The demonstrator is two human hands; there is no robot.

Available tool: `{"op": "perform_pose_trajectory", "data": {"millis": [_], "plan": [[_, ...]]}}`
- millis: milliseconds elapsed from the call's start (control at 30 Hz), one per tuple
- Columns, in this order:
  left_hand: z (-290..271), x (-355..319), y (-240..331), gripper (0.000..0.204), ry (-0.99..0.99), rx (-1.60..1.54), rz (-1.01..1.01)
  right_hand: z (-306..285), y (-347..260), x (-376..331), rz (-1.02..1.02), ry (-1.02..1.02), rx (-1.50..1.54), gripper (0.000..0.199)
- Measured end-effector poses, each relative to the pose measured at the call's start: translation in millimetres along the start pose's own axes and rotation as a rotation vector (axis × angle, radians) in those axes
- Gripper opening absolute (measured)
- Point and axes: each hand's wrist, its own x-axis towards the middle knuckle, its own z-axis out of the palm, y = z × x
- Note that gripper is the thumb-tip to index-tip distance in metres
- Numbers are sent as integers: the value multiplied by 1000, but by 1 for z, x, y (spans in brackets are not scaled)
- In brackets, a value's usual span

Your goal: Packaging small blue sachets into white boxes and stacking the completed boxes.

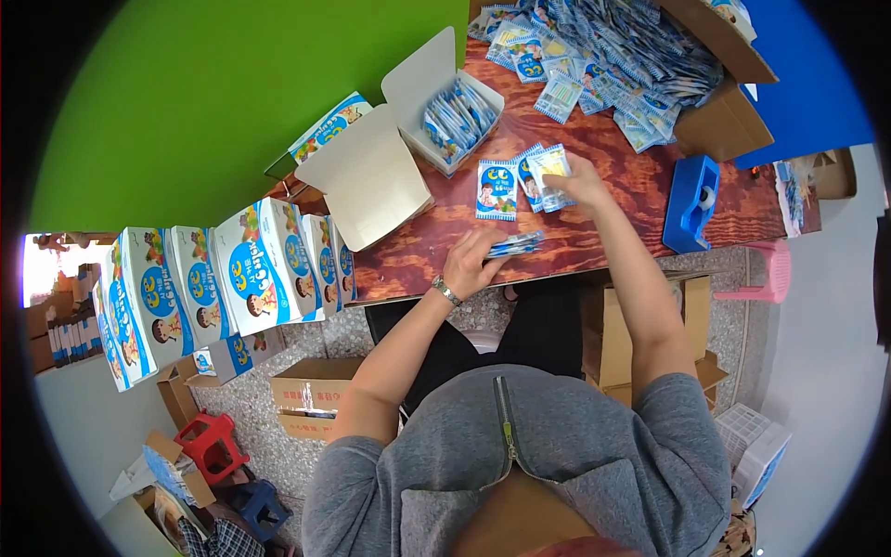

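Observation:
My left hand (471, 261) is closed round a small stack of packets (516, 244) near the table's front edge. Farther right, my right hand (582, 183) pinches a blue-and-white packet (551, 174). That packet partly covers another packet (529, 188) on the table. Just left of these lies a single flat packet (497, 189), face up. Beyond my left hand stands an open white carton (480, 149), its flap raised, with several packets (457, 119) packed upright inside. A big heap of loose packets (631, 70) spreads over the far right of the table.
Another carton with its lid raised (371, 181) stands left of the open one. Several printed white cartons (260, 265) line the table's left end. A blue tape dispenser (690, 206) sits at the right. Brown cardboard (729, 125) borders the heap; a pink stool (766, 274) stands beyond the table's edge.

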Motion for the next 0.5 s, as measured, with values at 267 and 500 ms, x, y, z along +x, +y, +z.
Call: {"op": "perform_pose_trajectory", "data": {"millis": [267,500], "plan": [[0,0,-1,35,-1,-14,10,25,-69,-5,-354,-512,-806,51],[-2,2,3,35,-10,18,13,94,-72,18,-706,-726,-1902,36]]}}
